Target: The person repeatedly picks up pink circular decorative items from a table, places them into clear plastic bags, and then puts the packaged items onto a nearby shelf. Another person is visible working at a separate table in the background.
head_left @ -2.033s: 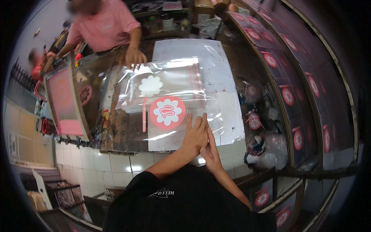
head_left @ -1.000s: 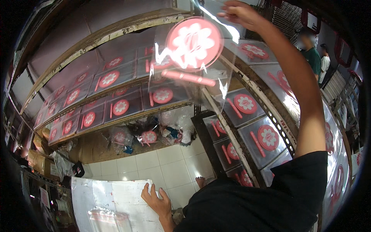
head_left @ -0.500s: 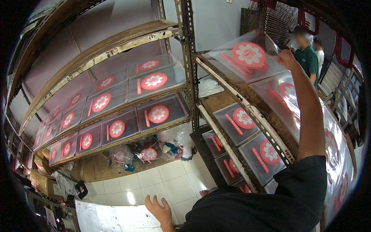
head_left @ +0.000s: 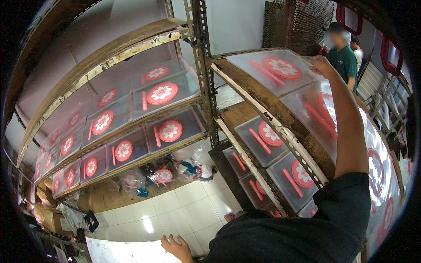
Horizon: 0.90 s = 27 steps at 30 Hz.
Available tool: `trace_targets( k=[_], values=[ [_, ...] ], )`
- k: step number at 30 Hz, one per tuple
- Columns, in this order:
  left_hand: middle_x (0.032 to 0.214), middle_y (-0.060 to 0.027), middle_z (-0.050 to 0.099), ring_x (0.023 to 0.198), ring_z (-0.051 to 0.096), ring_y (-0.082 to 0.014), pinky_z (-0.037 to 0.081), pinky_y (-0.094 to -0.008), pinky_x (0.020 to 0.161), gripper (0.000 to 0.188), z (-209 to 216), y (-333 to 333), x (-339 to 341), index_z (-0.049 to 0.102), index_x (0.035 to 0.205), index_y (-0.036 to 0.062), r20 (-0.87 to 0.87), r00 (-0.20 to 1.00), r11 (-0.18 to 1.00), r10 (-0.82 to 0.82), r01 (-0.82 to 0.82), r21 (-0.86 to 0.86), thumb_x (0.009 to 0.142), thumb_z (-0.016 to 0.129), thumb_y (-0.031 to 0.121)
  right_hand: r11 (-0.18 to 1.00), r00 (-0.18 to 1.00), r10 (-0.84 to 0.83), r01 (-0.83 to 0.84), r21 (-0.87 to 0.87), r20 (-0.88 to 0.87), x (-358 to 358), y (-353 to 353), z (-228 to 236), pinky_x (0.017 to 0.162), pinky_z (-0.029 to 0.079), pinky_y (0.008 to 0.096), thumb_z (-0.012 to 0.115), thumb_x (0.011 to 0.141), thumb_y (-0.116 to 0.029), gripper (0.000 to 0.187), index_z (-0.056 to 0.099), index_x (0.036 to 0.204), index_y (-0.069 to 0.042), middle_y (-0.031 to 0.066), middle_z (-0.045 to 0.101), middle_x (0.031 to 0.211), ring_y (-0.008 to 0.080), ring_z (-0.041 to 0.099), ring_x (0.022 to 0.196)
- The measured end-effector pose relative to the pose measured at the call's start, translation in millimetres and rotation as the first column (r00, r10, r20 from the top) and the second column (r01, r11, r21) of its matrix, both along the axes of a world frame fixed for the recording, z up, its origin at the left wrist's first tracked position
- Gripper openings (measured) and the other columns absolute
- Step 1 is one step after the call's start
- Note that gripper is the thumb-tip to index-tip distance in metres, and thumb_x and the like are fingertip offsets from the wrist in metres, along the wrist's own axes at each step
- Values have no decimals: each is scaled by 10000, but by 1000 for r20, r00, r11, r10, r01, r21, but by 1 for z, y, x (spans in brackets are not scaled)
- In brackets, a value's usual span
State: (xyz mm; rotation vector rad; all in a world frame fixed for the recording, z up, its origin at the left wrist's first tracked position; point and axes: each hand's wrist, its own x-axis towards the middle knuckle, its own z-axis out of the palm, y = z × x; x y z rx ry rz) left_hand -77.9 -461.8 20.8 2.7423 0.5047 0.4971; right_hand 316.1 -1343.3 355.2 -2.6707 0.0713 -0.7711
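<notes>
On the top right shelf lies a clear plastic sheet (head_left: 252, 65) printed with a red disc, a white flower in it, and a red bar. My right hand (head_left: 322, 66) is at its far right corner, fingers closed on the edge. The sheet is nearly flat on the stack beneath it. Low in the view, my left hand (head_left: 176, 248) has its fingers apart and holds nothing. It is at the edge of a white board (head_left: 118, 252), and I cannot tell whether they touch.
A metal-framed rack (head_left: 199, 57) with similar printed sheets on its shelves stands to the left. Bagged items (head_left: 162, 176) lie under it. Below the right shelf are lower shelves with more sheets (head_left: 263, 136). Two people (head_left: 344, 61) are at the far right. A cardboard box (head_left: 48, 217) sits at lower left.
The printed sheet, raised and bent before, has come down flat onto the right shelf. My right hand stays at its corner. My left hand has shifted slightly down and left; the view has turned slightly.
</notes>
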Motion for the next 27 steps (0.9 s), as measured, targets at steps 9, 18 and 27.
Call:
trace_targets(
  k=[9,18,27],
  values=[
    [1292,-295,517,1189,483,-457,385,-533,1018,390,7,-5,7,661,1113,-27,-34,999,996,-34,37,82,878,633,283,697,946,-279,317,643,-165,-20,70,16,660,522,367,620,878,-211,145,578,951,-93,38,552,706,183,584,717],
    [1288,-294,519,1177,484,-459,387,-531,1012,385,9,-10,9,668,1101,-27,-50,997,995,-55,59,81,869,635,279,673,970,-220,226,704,-101,-51,86,24,722,588,259,621,927,-116,204,514,1098,-83,14,545,939,124,574,782],
    [1295,-299,511,1179,473,-461,373,-532,1021,395,2,-7,0,667,1102,-44,-33,998,993,-60,63,95,865,636,270,852,929,-349,371,370,-127,-29,77,21,825,537,393,593,885,-158,289,557,1161,-79,118,595,1098,260,596,968]
  ],
)
